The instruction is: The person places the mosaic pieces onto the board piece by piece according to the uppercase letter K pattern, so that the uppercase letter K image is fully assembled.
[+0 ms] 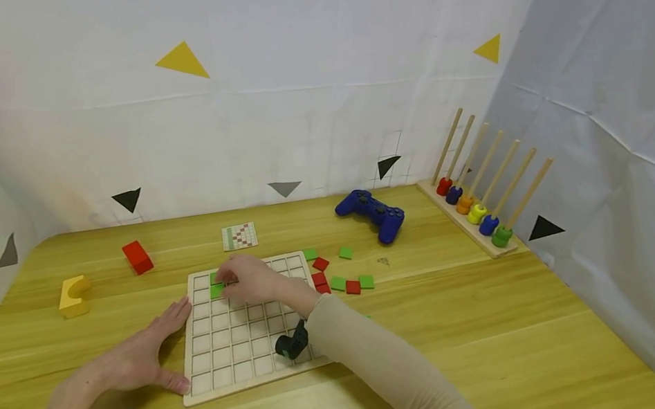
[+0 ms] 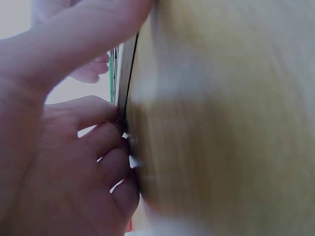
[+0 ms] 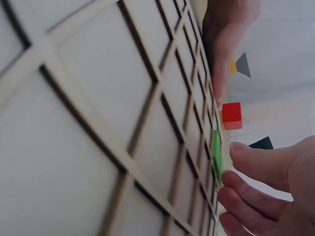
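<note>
A pale wooden grid board (image 1: 224, 377) lies on the table in the head view. My left hand (image 1: 132, 358) rests at its left edge, fingers extended toward the upper corner and thumb at the lower one. Over the board's upper left squares is my right hand (image 1: 253, 281), with fingertips right at two green square tiles (image 1: 217, 292) set in the grid. In the right wrist view, the thumb and index finger stand apart beside the green tiles (image 3: 215, 152). The left wrist view shows the left fingers (image 2: 115, 164) against the board's edge, low on the table.
Loose green tiles (image 1: 366, 281) and red tiles (image 1: 353, 287) lie right of the board. Behind it are a patterned card (image 1: 240, 236) and a blue game controller (image 1: 371, 214). A red block (image 1: 137, 257) and yellow arch block (image 1: 73, 297) sit left; a peg stand (image 1: 481, 225) stands right.
</note>
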Tool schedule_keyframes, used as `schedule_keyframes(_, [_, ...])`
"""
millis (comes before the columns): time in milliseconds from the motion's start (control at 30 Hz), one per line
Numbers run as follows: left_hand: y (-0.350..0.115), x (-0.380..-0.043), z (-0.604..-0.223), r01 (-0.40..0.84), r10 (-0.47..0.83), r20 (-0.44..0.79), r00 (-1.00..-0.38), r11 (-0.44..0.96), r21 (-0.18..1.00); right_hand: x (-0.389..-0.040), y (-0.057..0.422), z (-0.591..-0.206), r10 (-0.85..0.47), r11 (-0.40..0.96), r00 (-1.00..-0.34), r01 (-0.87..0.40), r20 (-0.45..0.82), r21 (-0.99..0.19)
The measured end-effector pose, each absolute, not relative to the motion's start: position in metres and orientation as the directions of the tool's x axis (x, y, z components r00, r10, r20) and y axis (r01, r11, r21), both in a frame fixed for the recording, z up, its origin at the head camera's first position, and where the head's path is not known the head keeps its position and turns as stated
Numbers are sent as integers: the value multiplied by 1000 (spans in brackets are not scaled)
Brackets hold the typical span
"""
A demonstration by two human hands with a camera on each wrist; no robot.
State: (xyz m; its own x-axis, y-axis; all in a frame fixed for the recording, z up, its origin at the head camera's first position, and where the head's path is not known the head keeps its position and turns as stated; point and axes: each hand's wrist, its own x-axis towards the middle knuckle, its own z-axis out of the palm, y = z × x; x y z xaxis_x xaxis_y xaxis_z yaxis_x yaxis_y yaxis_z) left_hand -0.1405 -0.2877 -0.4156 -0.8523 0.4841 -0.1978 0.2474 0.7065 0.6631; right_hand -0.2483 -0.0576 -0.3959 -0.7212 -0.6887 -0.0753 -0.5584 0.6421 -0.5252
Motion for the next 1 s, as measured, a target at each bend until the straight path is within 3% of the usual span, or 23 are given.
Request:
schedule_keyframes(167, [-288,-140,-416,241,484,-197,-852,699,674,-249,-49,-387,-688,615,-721,-518,-84,-595])
schedule_keyframes(433, [-288,-142,-416,238,478,-199,-855,705,669,-252,-33,-374,-711,588,-699,-532,-76,-609])
schedule_keyframes(633, [-286,-141,-415,236,479,-206,-853,707,667,-257,-19,-371,-695,564,-714,-471,-82,-678])
schedule_keyframes(1000, [-286,-140,-415,236,480,-202,-854,703,671,-273,12,-368,-664,561,-747,-462,-40,-687])
